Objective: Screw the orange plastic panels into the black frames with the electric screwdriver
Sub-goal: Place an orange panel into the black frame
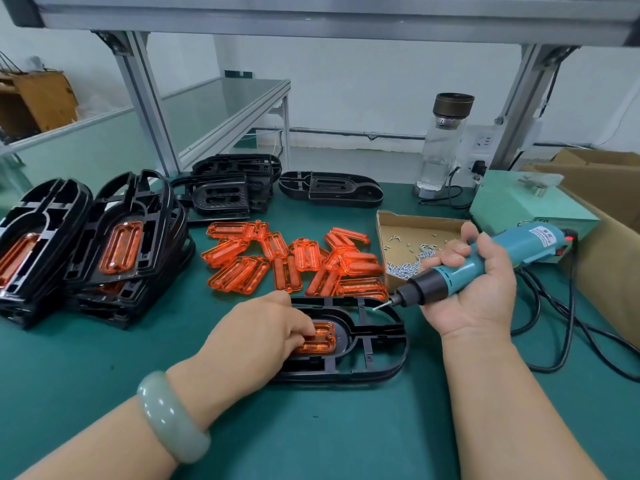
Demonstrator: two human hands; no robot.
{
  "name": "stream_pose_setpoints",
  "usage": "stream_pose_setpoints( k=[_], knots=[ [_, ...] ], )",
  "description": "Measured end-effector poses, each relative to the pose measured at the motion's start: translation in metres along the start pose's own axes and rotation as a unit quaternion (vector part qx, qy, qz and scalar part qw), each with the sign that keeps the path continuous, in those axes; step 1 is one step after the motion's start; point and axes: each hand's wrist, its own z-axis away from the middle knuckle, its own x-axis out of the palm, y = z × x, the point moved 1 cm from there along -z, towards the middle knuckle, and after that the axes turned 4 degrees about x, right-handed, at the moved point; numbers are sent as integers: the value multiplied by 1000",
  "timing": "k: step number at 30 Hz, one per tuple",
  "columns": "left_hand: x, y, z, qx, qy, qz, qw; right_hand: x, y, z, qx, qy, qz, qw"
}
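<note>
A black frame (374,344) lies flat on the green mat in front of me. An orange panel (323,337) sits in its recess. My left hand (263,334) rests on the frame, its fingertips pressing on the panel and covering its left part. My right hand (474,289) grips the teal electric screwdriver (485,261), held tilted above the frame's far right edge. A small screw (378,306) hangs on the bit, just clear of the frame. Several loose orange panels (294,261) lie in a heap behind the frame.
Stacked black frames with orange panels fitted (104,244) stand at the left; bare black frames (329,188) lie at the back. A cardboard tray of screws (412,244) sits right of the heap. A glass bottle (445,147), a green power box (530,206) and black cables (554,323) occupy the right.
</note>
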Motion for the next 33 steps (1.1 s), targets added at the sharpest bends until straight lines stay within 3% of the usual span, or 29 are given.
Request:
stream_pose_setpoints(
  k=[11,16,28,33],
  knots=[
    [12,10,-1,61,-28,9,998,-1,-2,0,-1,-6,-7,1000],
    [11,13,-5,35,-40,28,998,-1,-5,-1,-5,-11,-14,1000],
    [-17,48,-78,45,55,64,995,-5,-14,-7,-17,2,-44,999],
    [0,59,-136,40,-6,26,999,-5,-15,-8,-20,2,-48,999]
  ],
)
